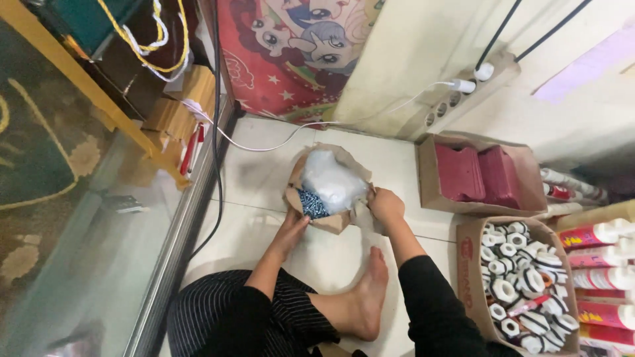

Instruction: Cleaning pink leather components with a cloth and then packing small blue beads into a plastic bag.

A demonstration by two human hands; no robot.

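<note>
Brown paper bag (331, 221): head view, on the white tiled floor (264, 178) ahead of the seated person, mouth spread, clear plastic bag (333, 178) bulging inside.
Left hand (293, 229): under the bag's near-left edge; fingers hidden, can't tell their set.
Right hand (385, 205): fingers curled and pinched on the right rim.
Bare foot (368, 296): just behind the bag.
Cardboard box of black-and-white rolls (522, 284): off right.

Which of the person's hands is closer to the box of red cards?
Right. The right hand grips the brown bag's edge on the side facing the box of red cards. The left hand is at the bag's other side, farther away.
</note>
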